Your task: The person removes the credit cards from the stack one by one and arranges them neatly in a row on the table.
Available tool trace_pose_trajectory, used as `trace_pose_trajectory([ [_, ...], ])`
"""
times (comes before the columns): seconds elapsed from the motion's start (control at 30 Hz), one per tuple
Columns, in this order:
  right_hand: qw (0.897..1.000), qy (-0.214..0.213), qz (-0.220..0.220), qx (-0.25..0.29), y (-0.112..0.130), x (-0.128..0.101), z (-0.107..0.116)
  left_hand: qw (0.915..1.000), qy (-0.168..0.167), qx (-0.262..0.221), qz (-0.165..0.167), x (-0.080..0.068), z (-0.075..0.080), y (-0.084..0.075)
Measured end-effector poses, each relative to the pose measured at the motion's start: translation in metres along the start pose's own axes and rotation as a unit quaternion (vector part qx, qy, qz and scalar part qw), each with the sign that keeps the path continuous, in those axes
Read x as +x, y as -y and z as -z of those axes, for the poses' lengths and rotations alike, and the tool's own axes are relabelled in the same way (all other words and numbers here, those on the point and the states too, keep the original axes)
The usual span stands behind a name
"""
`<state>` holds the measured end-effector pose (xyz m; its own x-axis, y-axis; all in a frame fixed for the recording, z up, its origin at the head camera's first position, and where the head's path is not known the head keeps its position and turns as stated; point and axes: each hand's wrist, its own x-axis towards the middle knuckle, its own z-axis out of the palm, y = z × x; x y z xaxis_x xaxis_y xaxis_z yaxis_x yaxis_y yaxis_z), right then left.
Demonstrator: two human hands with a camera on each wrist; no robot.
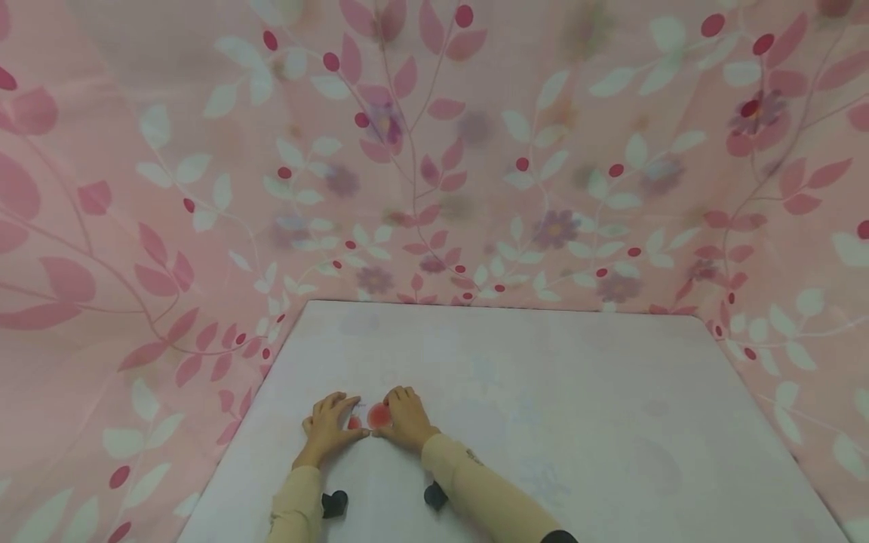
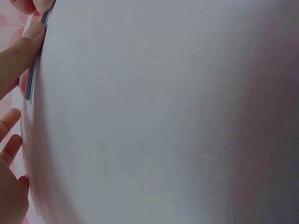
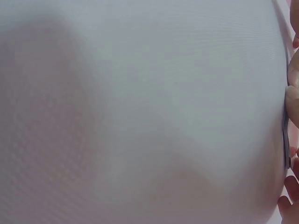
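Note:
A thin stack of cards [image 1: 379, 415] with red round shapes on its top face lies at the left front of the white table. My left hand [image 1: 329, 427] holds its left side, thumb at the near edge and index finger reaching round the far edge. On the other side my right hand [image 1: 409, 422] grips the stack, covering its right part. In the left wrist view the layered edge of the cards [image 2: 32, 79] shows under the left thumb [image 2: 21, 58]. The right wrist view shows that edge [image 3: 286, 140] only at its far right, with fingertips beside it.
The white table [image 1: 577, 422] spreads far to the right of the hands. Two small dark objects [image 1: 335, 504] sit beside the forearms, one near each wrist. Pink floral cloth [image 1: 475, 188] hangs behind the table and along both sides.

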<state>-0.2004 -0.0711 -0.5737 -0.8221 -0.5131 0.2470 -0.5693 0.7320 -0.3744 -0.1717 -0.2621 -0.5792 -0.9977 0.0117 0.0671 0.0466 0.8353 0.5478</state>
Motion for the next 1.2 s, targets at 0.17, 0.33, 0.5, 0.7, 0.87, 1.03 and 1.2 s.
trace_pose_trajectory([
  [0.17, 0.999, 0.018, -0.031, 0.015, 0.002, 0.002, 0.002, 1.0, -0.006, -0.006, -0.003, 0.0, -0.001, -0.002],
  [0.33, 0.996, 0.033, -0.071, 0.047, 0.003, 0.004, 0.003, 0.9996, -0.017, -0.015, -0.013, 0.001, -0.002, -0.005],
  [0.5, 0.996, 0.029, -0.073, 0.052, 0.002, 0.003, 0.002, 0.9994, -0.024, -0.016, -0.017, 0.0, -0.004, -0.004],
  [0.7, 0.994, 0.007, -0.069, 0.085, 0.005, 0.001, -0.002, 0.9995, -0.025, -0.017, -0.011, -0.003, -0.006, -0.002],
  [0.87, 0.986, -0.017, -0.066, 0.151, 0.009, -0.001, -0.006, 0.9996, -0.025, -0.009, -0.008, -0.003, -0.006, 0.0],
  [1.03, 0.987, -0.016, -0.038, 0.154, 0.009, -0.003, -0.008, 0.9995, -0.027, -0.013, -0.01, -0.005, -0.004, -0.001],
  [1.2, 0.99, 0.038, -0.036, 0.128, 0.009, -0.001, 0.0, 0.9995, -0.026, -0.013, -0.013, -0.006, -0.001, -0.003],
])
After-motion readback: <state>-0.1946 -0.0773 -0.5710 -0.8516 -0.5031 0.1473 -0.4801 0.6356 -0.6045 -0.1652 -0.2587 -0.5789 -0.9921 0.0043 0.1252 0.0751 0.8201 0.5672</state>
